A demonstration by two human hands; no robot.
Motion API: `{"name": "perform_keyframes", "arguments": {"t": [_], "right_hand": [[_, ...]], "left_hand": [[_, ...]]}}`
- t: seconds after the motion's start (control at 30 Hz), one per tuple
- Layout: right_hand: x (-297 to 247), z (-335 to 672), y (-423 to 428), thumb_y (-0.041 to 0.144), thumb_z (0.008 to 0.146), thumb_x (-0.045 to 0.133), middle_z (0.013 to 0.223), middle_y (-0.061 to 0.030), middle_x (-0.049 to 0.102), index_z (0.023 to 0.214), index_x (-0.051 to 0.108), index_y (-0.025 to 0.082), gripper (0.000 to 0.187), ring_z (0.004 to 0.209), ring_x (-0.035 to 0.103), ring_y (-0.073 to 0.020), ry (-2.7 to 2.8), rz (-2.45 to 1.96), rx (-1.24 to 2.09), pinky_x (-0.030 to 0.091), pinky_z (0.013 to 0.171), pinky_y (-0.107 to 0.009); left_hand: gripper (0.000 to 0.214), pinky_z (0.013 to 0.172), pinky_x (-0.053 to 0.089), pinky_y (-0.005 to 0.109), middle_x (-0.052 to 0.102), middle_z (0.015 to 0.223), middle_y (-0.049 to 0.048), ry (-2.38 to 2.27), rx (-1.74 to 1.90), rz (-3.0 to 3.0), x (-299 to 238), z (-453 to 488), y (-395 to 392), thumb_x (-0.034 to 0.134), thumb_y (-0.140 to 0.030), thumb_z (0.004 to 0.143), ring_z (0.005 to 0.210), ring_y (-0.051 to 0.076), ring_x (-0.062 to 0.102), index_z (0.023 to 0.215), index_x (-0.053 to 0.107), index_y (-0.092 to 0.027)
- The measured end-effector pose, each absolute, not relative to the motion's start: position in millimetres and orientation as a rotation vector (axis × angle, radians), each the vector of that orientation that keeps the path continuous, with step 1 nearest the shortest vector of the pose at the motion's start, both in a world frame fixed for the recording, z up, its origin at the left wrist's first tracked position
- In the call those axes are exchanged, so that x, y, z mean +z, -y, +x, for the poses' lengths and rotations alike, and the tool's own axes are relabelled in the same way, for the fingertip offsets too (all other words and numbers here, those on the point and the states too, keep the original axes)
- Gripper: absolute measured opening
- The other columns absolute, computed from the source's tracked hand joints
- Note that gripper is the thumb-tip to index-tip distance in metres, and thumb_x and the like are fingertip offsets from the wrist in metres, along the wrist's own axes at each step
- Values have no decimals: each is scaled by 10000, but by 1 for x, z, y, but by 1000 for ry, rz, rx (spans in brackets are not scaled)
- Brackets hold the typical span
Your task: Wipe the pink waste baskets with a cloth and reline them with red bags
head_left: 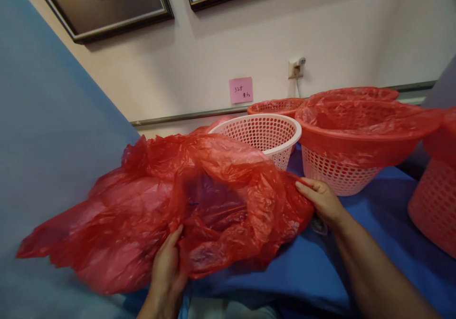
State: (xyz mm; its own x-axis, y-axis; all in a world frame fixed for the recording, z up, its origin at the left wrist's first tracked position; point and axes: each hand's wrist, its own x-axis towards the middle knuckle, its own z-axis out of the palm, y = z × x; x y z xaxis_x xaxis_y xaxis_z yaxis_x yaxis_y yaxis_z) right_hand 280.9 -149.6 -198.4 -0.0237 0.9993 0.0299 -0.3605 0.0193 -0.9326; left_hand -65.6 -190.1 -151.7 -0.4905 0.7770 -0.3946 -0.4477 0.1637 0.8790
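Observation:
A large crumpled red plastic bag (pixel 185 205) lies spread over the blue cloth in front of me. My left hand (pixel 167 271) grips its near edge from below, fingers curled into the plastic. My right hand (pixel 320 200) pinches the bag's right edge, fingers closed on the film. Just behind the bag stands an unlined white perforated basket (pixel 263 133).
A white basket lined with a red bag (pixel 356 138) stands to the right, more red baskets (pixel 278 106) behind it and one at the right edge (pixel 434 200). The blue cloth (pixel 377 214) covers the surface. A pink note (pixel 241 90) and a socket (pixel 295 67) are on the wall.

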Motion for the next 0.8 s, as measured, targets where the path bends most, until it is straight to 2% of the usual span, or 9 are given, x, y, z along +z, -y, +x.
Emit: {"name": "perform_keyframes", "arguments": {"t": [0.1,0.2,0.3,0.4,0.47,0.53,0.6,0.7,0.8], "right_hand": [[-199,279,147,580,722,849,731,-14,726,896,759,188,438,589,610,-128,949,-941,1342,459,553,-223],[-202,269,146,577,697,864,724,-7,723,857,749,186,438,568,589,-119,926,-949,1354,443,533,-218],[-202,258,149,537,713,869,767,-3,739,849,746,191,391,608,608,-114,934,-915,1397,465,570,-210],[-198,257,156,502,728,867,804,-13,757,873,752,198,356,649,644,-127,916,-868,1450,504,624,-222],[-195,264,161,506,729,860,825,-27,767,916,759,200,373,660,666,-146,880,-863,1474,523,636,-240],[-196,276,166,509,728,858,835,-37,773,967,762,200,402,654,673,-153,868,-898,1482,522,620,-241],[-202,290,168,512,734,854,828,-44,772,988,761,193,418,634,665,-151,888,-960,1496,503,581,-233],[-215,307,168,525,755,836,806,-49,762,996,752,182,428,583,631,-138,917,-1020,1532,466,525,-225],[-224,314,167,553,778,808,734,-31,724,977,737,180,428,510,562,-116,929,-1055,1509,414,469,-221]], "left_hand": [[322,1123,497,395,693,1314,56,-1596,1909,807,-162,-71,213,660,-223,886,1266,236,641,1208,672,-238],[428,1161,459,413,608,1451,30,-1483,2050,1740,-171,-73,240,709,-330,872,1359,250,566,1292,633,-315],[452,1130,490,462,699,1318,65,-1138,1517,2728,-174,-62,253,773,-356,828,1276,282,634,1256,645,-288],[457,1143,470,469,726,1284,104,-1142,1107,3049,-174,-51,240,726,-214,871,1276,277,640,1312,610,-229],[293,1024,551,373,779,1151,60,-1268,1185,2921,-174,-53,227,624,-167,930,1104,217,724,1211,664,-238],[157,781,598,276,790,920,11,-1472,1417,2544,-173,-65,218,569,-256,970,823,169,746,1037,710,-241],[216,621,554,237,743,802,3,-1708,1631,2012,-171,-81,214,583,-391,958,685,155,691,944,710,-217],[322,613,505,217,684,804,-6,-1794,1851,1374,-165,-102,212,678,-511,864,689,136,623,917,693,-193],[340,643,489,218,663,815,-16,-1730,1940,1064,-155,-110,204,752,-504,791,705,128,590,899,695,-187]]}}
